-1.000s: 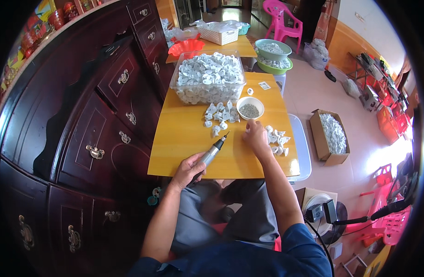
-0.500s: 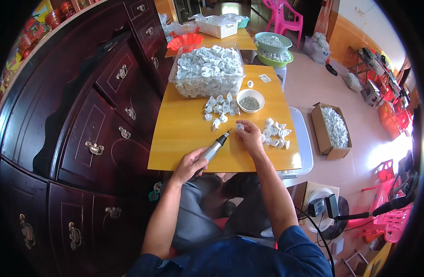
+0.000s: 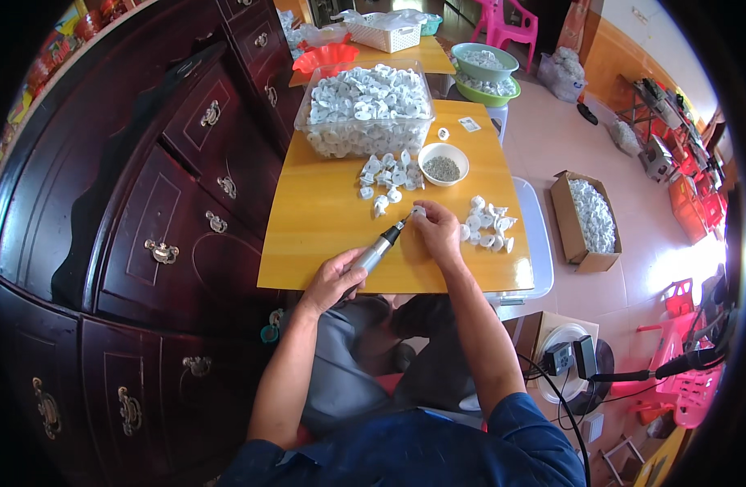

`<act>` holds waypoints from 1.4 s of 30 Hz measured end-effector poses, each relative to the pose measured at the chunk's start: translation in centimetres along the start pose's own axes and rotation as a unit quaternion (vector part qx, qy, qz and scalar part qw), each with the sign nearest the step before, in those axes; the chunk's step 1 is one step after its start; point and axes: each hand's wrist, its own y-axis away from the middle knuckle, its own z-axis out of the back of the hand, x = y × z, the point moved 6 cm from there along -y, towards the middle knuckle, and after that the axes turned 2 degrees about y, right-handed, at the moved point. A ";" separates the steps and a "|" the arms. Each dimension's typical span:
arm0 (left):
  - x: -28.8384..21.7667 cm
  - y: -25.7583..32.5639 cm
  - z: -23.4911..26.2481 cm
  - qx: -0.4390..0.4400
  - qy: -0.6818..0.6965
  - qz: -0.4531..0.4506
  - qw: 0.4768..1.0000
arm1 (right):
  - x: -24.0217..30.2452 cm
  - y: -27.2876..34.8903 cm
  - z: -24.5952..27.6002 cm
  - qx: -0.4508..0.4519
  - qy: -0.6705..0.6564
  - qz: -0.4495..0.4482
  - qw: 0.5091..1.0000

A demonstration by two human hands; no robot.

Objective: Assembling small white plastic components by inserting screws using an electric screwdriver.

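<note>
My left hand [image 3: 337, 277] is wrapped round a grey and black electric screwdriver [image 3: 374, 255], tilted up and to the right. Its tip meets a small white plastic part [image 3: 418, 212] pinched in the fingers of my right hand [image 3: 438, 230]. Beyond the tool lies a loose group of white plastic parts [image 3: 389, 173]. Close to the right of my right hand sits another group of white parts [image 3: 488, 223]. A white bowl [image 3: 431, 151] of small metal screws [image 3: 443, 169] stands behind my right hand. Exactly where the tip touches the part is too small to tell.
A clear plastic tub [image 3: 365, 144] heaped with white parts stands at the table's back. The yellow table [image 3: 308, 243] meets a dark wooden cabinet [image 3: 146, 219] on the left. On the floor at right are a cardboard box [image 3: 592, 261] of parts and stacked basins [image 3: 487, 75].
The screwdriver's tip has come to the white part in my right hand; a small gap showed between them before. The whole view has shifted slightly.
</note>
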 end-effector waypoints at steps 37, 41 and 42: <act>-0.1 -0.2 -0.1 -0.013 -0.003 0.017 1.000 | 2.3 1.6 -0.4 -0.068 0.116 0.139 0.981; 0.1 -0.3 0.1 -0.014 -0.003 0.024 1.000 | 2.2 1.5 -0.6 -0.069 0.117 0.147 0.980; 0.2 -0.3 0.1 -0.014 -0.005 0.026 1.000 | 2.2 1.6 -0.6 -0.067 0.123 0.146 0.979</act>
